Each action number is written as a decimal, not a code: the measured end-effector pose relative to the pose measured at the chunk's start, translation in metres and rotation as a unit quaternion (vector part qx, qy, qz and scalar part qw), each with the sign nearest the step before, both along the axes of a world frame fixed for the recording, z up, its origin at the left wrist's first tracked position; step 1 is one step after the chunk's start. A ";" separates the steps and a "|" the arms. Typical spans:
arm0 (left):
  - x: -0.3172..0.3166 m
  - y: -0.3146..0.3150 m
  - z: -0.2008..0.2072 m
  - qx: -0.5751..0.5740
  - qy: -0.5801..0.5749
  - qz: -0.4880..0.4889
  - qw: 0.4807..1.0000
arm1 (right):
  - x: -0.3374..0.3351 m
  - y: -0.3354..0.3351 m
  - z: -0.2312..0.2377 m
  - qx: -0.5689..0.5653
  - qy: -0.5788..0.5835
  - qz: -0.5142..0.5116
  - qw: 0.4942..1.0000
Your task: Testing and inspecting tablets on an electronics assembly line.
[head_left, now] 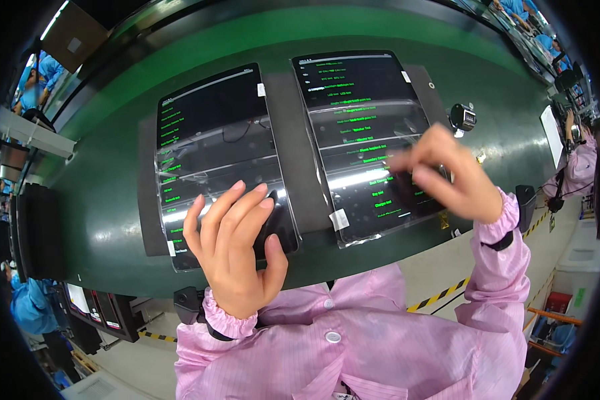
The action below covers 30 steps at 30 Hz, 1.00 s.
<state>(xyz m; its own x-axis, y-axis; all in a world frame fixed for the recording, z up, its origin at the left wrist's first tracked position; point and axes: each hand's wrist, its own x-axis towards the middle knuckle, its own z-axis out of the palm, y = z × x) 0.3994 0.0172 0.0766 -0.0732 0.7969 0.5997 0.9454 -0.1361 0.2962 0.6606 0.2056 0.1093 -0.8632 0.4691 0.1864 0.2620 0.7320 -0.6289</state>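
Left hand (pixel 233 257), fingers spread, over near end of left tablet (pixel 217 147); right hand (pixel 457 173), finger and thumb apart, over right tablet (pixel 360 130), both screens face-up, presumably for touch access.

Left tablet (pixel 220 157) beside right tablet (pixel 361 147), mat (pixel 291 150) apparently beneath

Left tablet (pixel 213 117)'s near end is being blocked by left hand (pixel 233 250), right tablet (pixel 343 97)'s near right side by right hand (pixel 450 173). A lane is being left between tablets over grey mat (pixel 299 167); passage rightward is being obstructed by small black-and-silver device (pixel 463 118).
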 end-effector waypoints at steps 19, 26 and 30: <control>0.008 0.004 -0.002 -0.008 0.018 -0.003 1.000 | 0.007 -0.026 -0.019 0.147 0.102 -0.208 0.962; 0.008 0.004 -0.002 -0.011 0.023 0.001 1.000 | 0.008 -0.044 -0.016 0.066 0.086 -0.027 0.994; 0.009 0.006 -0.002 -0.018 0.022 -0.008 1.000 | 0.000 -0.048 -0.020 0.014 0.096 -0.021 0.995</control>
<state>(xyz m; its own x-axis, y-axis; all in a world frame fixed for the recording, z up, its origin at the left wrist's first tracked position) 0.4080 0.0234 0.0742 -0.0346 0.8189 0.5730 0.9553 -0.1413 0.2596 0.6607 0.1576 0.0894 -0.7906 0.4960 0.3591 0.1702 0.7413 -0.6492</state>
